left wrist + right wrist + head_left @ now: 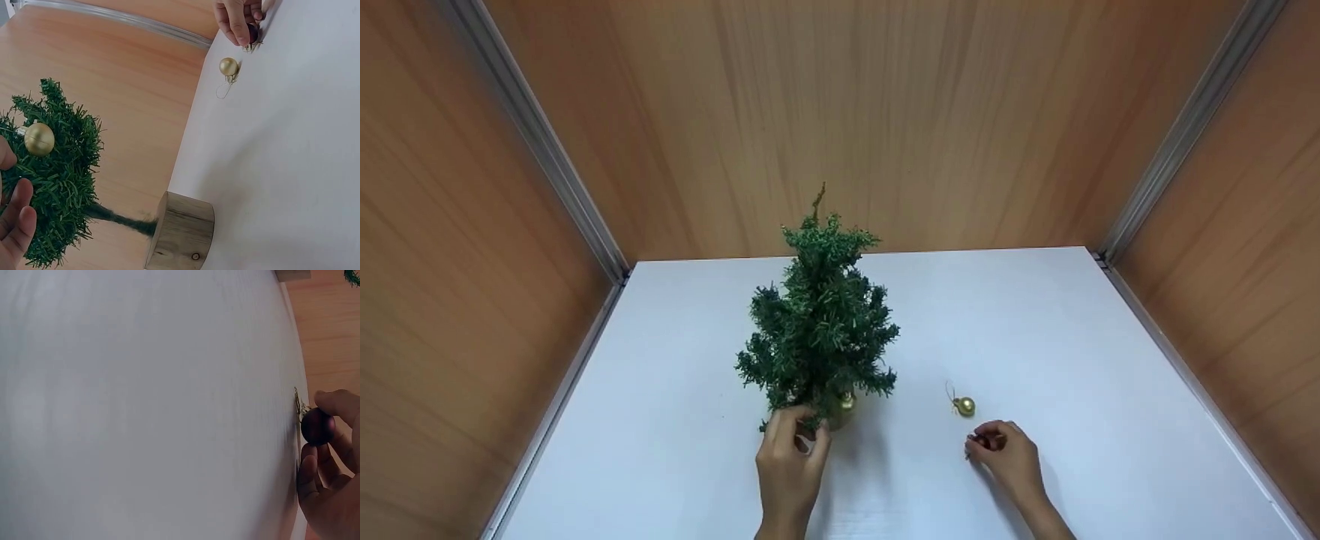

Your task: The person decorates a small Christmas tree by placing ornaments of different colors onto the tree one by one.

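A small artificial Christmas tree (821,319) stands on a round wooden base (183,233). My left hand (793,457) is at its lower front branches, thumb and fingers curled round a branch tip. Close by that hand, a gold ball ornament (39,139) hangs among the greenery. To the right of the tree, my right hand (1011,457) pinches a dark purple-red ball ornament (318,426) between thumb and fingers, low over the table. Its gold cap and string show beside the fingertips. Just beyond this hand lies another gold ball ornament (964,406) with a thin string loop.
The white table (675,360) is enclosed by wood-grain panels at the back (900,127), left (457,247) and right (1237,285). Grey metal strips (547,142) run along the corners and table edges.
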`<state>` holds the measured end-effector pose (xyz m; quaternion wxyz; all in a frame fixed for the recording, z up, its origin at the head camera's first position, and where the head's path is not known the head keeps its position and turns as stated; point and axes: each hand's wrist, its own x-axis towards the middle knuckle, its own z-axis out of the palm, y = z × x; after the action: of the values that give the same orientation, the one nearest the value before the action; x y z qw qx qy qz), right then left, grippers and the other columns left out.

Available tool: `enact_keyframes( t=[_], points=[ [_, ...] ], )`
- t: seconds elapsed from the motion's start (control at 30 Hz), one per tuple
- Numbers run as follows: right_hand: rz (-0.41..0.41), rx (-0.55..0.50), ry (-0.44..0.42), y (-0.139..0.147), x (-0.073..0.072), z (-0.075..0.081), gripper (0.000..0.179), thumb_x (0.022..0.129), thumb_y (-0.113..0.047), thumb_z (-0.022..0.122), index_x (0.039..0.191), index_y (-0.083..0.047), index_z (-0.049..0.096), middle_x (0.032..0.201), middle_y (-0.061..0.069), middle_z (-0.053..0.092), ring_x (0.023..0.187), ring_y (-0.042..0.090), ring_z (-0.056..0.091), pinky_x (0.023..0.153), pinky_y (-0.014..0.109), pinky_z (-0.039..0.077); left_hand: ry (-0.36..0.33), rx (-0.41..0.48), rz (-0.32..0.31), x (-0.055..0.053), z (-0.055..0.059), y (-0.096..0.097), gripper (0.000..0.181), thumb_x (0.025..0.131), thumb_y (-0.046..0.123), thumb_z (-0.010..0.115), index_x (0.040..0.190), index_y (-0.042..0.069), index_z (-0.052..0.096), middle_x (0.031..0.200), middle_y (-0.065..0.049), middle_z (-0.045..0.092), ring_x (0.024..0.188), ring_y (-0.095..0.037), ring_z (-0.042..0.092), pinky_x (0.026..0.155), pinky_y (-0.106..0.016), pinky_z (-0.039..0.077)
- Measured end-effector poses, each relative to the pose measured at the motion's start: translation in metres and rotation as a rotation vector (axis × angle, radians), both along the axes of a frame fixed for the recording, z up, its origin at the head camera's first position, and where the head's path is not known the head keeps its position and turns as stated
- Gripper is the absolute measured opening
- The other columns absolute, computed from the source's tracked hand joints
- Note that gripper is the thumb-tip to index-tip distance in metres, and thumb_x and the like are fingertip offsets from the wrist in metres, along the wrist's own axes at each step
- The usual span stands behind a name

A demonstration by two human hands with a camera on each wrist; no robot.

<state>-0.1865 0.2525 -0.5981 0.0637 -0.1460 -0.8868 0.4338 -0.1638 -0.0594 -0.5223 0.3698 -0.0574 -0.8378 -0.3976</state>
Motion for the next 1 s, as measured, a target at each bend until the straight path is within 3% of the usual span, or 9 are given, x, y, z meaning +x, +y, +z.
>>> enact_keyframes(
  t=[0.27,0.67,1.0],
  points=[
    [-0.047,-0.075,0.077,-0.004,0.002,0.008,0.023,0.079,-0.01,0.082,0.098,-0.004,0.071,0.094,0.006,0.065,0.083,0.014,0.06,0.063,0.017,0.052,0.031,0.006,-0.003,-0.001,0.0,-0.003,0.027,0.074,-0.005,0.077,0.092,0.01,0.062,0.082,0.003,0.056,0.063,-0.008,0.055,0.052,-0.023,0.051],
    [-0.043,-0.153,0.061,-0.004,0.003,0.027,0.03,0.081,-0.014,0.082,0.107,-0.006,0.071,0.105,0.007,0.069,0.097,0.019,0.064,0.07,0.016,0.052,0.061,0.02,0.003,-0.008,0.001,-0.008,0.025,0.074,-0.003,0.077,0.09,0.01,0.063,0.082,0.003,0.057,0.062,-0.003,0.053,0.051,-0.021,0.049],
    [0.013,-0.218,0.063,-0.01,0.004,0.032,0.033,0.08,-0.005,0.08,0.111,-0.002,0.068,0.11,0.01,0.065,0.103,0.024,0.064,0.079,0.018,0.056,0.071,0.032,0.005,-0.013,0.002,-0.018,0.025,0.075,-0.005,0.076,0.091,0.01,0.063,0.082,0.003,0.057,0.062,-0.009,0.054,0.05,-0.025,0.05]
  ],
)
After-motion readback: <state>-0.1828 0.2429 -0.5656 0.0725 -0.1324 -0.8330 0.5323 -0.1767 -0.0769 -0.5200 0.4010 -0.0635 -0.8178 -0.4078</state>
